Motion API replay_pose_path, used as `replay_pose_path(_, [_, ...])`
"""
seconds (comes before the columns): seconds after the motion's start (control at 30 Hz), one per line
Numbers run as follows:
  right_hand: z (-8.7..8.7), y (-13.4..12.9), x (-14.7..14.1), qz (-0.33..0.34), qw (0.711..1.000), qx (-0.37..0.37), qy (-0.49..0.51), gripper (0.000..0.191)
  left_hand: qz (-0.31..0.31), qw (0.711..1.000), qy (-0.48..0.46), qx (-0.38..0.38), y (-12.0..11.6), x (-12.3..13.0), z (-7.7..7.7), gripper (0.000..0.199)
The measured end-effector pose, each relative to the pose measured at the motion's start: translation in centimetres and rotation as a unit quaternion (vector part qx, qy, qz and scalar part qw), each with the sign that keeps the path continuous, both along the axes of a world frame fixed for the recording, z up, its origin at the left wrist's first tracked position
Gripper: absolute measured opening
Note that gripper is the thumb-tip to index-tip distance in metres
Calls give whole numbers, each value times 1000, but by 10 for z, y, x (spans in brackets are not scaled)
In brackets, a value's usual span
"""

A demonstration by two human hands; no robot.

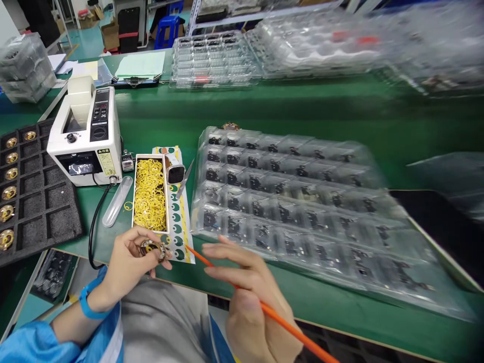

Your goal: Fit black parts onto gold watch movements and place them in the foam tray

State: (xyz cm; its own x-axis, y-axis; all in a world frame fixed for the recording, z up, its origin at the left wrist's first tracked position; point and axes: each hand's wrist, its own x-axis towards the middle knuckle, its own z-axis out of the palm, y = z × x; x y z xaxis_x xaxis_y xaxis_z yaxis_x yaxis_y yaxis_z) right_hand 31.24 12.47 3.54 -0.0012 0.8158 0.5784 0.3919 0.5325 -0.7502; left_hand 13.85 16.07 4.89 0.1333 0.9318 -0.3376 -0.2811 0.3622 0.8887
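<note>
My left hand (130,264), with a blue band at the wrist, pinches a small round metal part (151,247) with gold and dark areas. It is close to the near end of a white box (168,212) heaped with yellow rings (150,194). Slim and pointed, an orange stick-like tool (285,326) lies in the grip of my right hand (255,292), its tip toward the left hand. What kind of tool it is, I cannot tell. Beneath the left fingers, a sheet of green stickers (178,222) shows beside the box. The right hand is slightly blurred.
A clear tray (264,174) of small dark parts spreads over the right side. At left stand a white tape dispenser (85,133) and a black foam tray (40,196) with several round gold parts. Tweezers (185,179) and a smartwatch (175,174) lie beside the box.
</note>
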Motion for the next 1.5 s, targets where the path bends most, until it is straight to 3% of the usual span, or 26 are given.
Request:
replay_pose_path(0.13, [7, 4, -16, 42, 996, 19, -76, 24, 10, 999, 33, 18, -2, 3, 2, 17])
replay_pose_path(0.27, [0, 8, -32, -47, 984, 46, -164, 10, 34, 991, 101, 84, -7, 5, 5, 18])
replay_pose_path(0.4, [-4, 13, -38, -91, 983, 39, -153, 6, 25, 972, 166, 163, -14, 4, 4, 32])
replay_pose_path(0.6, [3, 18, -40, -84, 988, -6, -129, 9, -2, 921, 247, 300, -22, -3, -8, 55])
replay_pose_path(0.73, [6, 24, -40, -72, 988, -20, -137, 13, -19, 895, 279, 347, -24, -8, -13, 61])
replay_pose_path(0.83, [9, 27, -39, -27, 995, -22, -94, 16, -16, 904, 270, 332, -22, -9, -12, 57])
replay_pose_path(0.93, [16, 28, -37, 83, 991, -106, 7, 19, 1, 932, 243, 269, -17, -12, -12, 48])
replay_pose_path(1.0, [18, 31, -36, 121, 977, -163, 68, 19, 30, 948, 221, 228, -13, -17, -12, 44])
replay_pose_path(1.1, [12, 39, -36, 63, 976, -202, 52, 24, 88, 961, 190, 178, -10, -27, -10, 40])
replay_pose_path(1.23, [-7, 47, -40, -32, 968, -212, -134, 29, 126, 969, 172, 120, -11, -36, 0, 39])
replay_pose_path(1.37, [-9, 35, -35, -34, 963, -207, -170, 11, 114, 979, 141, 90, -10, -37, 6, 40])
replay_pose_path(1.5, [2, 18, -6, -40, 972, -134, -187, 14, 101, 987, 101, 73, -5, -39, 5, 41])
